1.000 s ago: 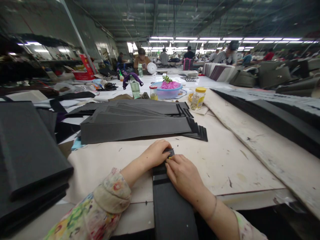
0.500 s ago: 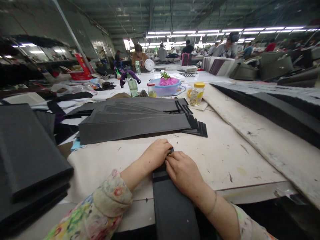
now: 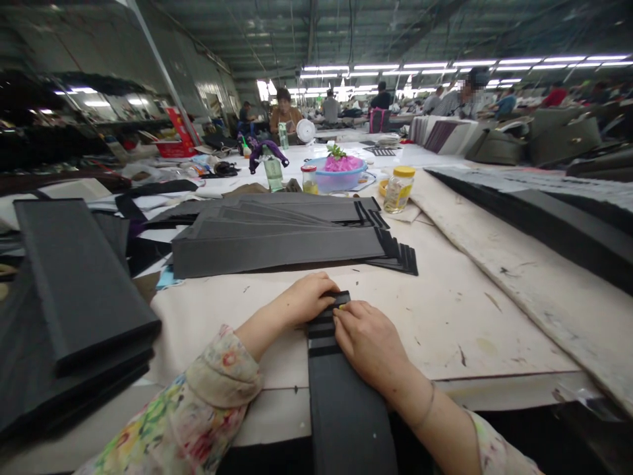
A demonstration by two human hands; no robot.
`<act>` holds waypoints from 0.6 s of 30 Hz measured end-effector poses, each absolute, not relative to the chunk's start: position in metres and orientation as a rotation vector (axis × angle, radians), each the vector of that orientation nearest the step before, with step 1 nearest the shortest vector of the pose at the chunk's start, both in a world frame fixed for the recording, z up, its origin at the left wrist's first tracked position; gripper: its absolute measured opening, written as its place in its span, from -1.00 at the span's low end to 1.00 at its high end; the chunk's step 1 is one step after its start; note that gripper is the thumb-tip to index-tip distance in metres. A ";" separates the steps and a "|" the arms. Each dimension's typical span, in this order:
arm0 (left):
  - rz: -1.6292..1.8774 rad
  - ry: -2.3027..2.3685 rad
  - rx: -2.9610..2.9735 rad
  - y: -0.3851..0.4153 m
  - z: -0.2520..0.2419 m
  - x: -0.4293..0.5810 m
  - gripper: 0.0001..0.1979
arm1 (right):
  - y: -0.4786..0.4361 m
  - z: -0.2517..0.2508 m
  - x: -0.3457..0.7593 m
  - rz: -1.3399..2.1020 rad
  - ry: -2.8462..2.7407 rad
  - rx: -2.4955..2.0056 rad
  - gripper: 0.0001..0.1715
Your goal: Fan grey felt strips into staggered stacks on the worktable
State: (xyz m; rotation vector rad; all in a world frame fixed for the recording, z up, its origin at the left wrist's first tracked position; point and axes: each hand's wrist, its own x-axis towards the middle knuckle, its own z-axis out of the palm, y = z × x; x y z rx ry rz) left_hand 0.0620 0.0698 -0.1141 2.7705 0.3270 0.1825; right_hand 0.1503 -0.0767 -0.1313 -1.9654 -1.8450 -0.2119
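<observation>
A long dark grey strip [image 3: 346,402] of sheet material lies lengthwise in front of me, with black bands across its far end. Its near part hangs past the table's front edge. My left hand [image 3: 310,298] grips the left side of the far end, thumb and fingers closed on it. On the right side, my right hand [image 3: 370,340] has its fingers bent and pressed together at the banded end. A tiny yellow spot shows at its fingertips; what it is I cannot make out. Beyond my hands lies a fanned stack of similar strips [image 3: 277,254].
More dark panels [image 3: 93,284] are piled at the left. A yellow-lidded jar [image 3: 399,190], a red-lidded jar [image 3: 309,179], a green bottle [image 3: 273,173] and a blue basin [image 3: 341,179] stand farther back. A pale board [image 3: 475,270] runs along the right. Several people work in the distance.
The strip's far end, bent up between my fingers before, now lies flatter with its black bands showing. My hands have moved slightly apart. The whole view has shifted a little.
</observation>
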 end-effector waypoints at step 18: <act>0.035 0.311 2.690 0.082 -0.104 0.041 -0.74 | -0.077 -0.134 0.152 -0.188 -1.851 -1.931 -0.74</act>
